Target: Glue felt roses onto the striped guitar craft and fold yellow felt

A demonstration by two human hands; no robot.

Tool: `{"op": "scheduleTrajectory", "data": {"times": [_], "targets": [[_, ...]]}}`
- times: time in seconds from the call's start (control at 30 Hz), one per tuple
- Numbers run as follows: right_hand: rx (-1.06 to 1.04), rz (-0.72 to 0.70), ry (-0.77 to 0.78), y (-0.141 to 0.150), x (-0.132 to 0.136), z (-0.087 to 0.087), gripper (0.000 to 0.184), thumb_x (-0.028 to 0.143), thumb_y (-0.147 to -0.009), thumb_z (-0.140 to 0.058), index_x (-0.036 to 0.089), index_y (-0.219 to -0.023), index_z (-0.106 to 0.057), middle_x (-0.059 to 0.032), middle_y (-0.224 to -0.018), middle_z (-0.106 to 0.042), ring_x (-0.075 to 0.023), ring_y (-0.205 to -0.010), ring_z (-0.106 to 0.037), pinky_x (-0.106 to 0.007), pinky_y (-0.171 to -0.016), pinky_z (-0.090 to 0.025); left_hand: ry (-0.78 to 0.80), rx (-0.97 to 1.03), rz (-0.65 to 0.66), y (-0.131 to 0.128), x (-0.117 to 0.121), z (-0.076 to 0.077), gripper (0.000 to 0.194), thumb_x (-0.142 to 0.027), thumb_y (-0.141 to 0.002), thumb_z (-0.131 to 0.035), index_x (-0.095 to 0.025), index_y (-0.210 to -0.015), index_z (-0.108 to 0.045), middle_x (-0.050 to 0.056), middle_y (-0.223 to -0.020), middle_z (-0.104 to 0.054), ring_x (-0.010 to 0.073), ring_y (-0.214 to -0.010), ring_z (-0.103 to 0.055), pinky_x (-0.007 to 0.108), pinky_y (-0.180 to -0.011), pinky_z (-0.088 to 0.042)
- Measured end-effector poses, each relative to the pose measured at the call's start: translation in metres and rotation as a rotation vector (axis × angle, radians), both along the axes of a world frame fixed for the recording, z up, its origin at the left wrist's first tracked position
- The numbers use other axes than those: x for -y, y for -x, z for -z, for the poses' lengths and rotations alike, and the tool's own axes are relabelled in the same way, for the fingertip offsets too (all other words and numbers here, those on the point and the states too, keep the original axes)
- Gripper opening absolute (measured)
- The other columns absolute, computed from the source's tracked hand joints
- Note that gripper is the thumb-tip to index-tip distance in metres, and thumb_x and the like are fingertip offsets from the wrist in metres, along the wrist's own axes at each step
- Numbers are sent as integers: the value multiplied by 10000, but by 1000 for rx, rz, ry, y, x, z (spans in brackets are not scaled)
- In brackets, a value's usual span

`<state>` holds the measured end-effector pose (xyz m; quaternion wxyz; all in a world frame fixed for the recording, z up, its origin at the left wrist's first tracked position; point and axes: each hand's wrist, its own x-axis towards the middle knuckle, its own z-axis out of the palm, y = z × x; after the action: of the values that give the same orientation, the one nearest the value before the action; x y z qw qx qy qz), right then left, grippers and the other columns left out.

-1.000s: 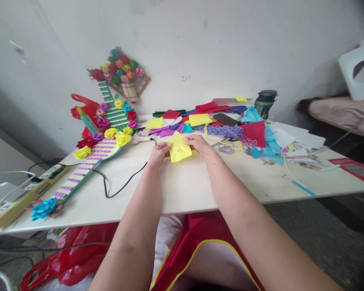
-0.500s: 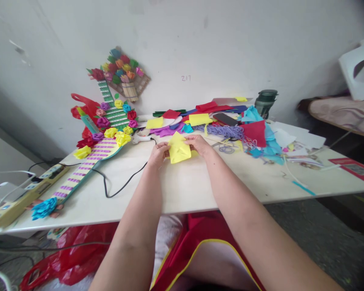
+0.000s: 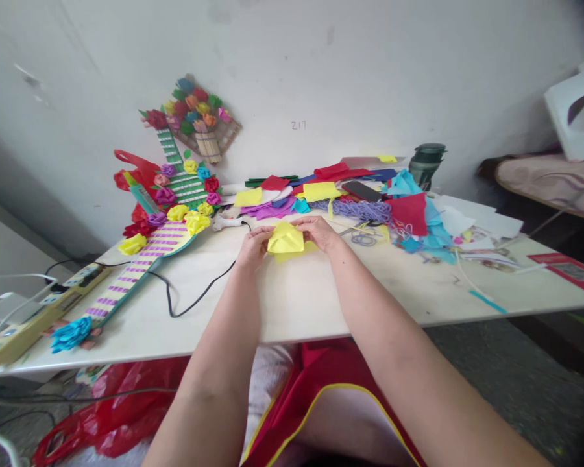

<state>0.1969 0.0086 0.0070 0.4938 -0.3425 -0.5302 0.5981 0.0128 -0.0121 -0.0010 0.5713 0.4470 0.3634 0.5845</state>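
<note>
Between my two hands is a piece of yellow paper (image 3: 285, 239), creased and partly folded, held just above the white table (image 3: 302, 305). My left hand (image 3: 255, 245) pinches its left edge, fingers closed. On the opposite edge, my right hand (image 3: 320, 232) grips it the same way. A yellow patch shows below the paper's lower edge; I cannot tell whether it is a flap or a reflection. Behind my hands lie more yellow paper squares (image 3: 321, 191) on a pile of coloured sheets.
Left stand paper-flower decorations (image 3: 187, 188), a glue tube (image 3: 143, 198), a power strip (image 3: 73, 301) and a black cable (image 3: 199, 298). A white glue gun (image 3: 226, 223) lies behind my left hand. Purple yarn (image 3: 360, 211), a phone (image 3: 363, 191), blue scraps (image 3: 433, 220) and a dark green bottle (image 3: 427, 165) are at right.
The yellow paper has changed from an upright pointed shape to a lower, flatter one; its top tip has come down. Both hands stay nearly in place and keep their hold.
</note>
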Motion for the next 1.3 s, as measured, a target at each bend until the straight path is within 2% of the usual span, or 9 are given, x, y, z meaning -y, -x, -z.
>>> {"op": "scheduleTrajectory", "data": {"times": [0.33, 0.47, 0.57, 0.7, 0.87, 0.97, 1.17, 1.3], "targets": [[-45, -35, -83, 0, 4, -3, 147, 151, -571, -552, 126, -646, -676, -12, -518, -604, -120, -460, -525, -238, -460, -442, -11, -28, -17, -1, 1, -2, 180, -161, -525, -630, -113, -698, -646, 1, -513, -583, 110, -474, -531, 211, -480, -395], [-44, -11, -105, 1, 6, -4, 149, 276, -619, -627, 131, -629, -661, -20, -562, -616, -129, -517, -551, -238, -479, -441, -21, -44, -41, -2, 2, -2, 159, -209, -546, -609, -117, -671, -642, -14, -463, -533, 98, -430, -480, 206, -436, -346], [26, 35, -116, 3, 6, -3, 175, 290, -573, -720, 138, -632, -655, -5, -579, -618, -116, -531, -549, -229, -503, -444, -43, -77, -48, -3, 2, -1, 177, -222, -538, -648, -124, -685, -637, -28, -472, -526, 87, -433, -471, 202, -443, -339], [61, 71, -123, 4, 5, -2, 202, 240, -554, -750, 142, -706, -659, 6, -621, -639, -103, -543, -555, -218, -515, -450, -52, -109, 6, -3, 1, 2, 330, -205, -493, -731, -148, -794, -608, -37, -538, -562, 110, -506, -540, 220, -515, -395], [77, 74, -79, 4, 6, -4, 289, 217, -585, -746, 153, -855, -663, 7, -661, -656, -112, -567, -582, -217, -513, -458, -119, -152, -13, -1, 0, 3, 424, -214, -507, -762, -159, -896, -602, -96, -454, -432, 58, -411, -420, 188, -451, -303], [110, 61, -39, 5, 7, -3, 248, 239, -593, -748, 142, -807, -668, 2, -636, -650, -111, -549, -573, -216, -511, -449, -165, -175, 3, -1, 2, 3, 447, -228, -536, -765, -159, -948, -605, -111, -442, -377, 39, -396, -352, 183, -435, -253], [116, 72, -30, 8, 6, -1, 188, 226, -548, -769, 140, -622, -619, 20, -570, -621, -103, -520, -551, -198, -483, -413, -198, -209, 26, -1, 1, 5, 454, -256, -558, -771, -153, -972, -618, -112, -464, -346, 30, -416, -332, 176, -447, -263], [137, 104, -24, 10, 8, -2, 168, 201, -555, -753, 145, -576, -596, 34, -509, -589, -94, -479, -520, -193, -466, -393, -154, -212, 22, -1, 0, 5, 418, -275, -545, -779, -149, -919, -639, -86, -491, -434, 41, -427, -382, 186, -447, -289]]}}
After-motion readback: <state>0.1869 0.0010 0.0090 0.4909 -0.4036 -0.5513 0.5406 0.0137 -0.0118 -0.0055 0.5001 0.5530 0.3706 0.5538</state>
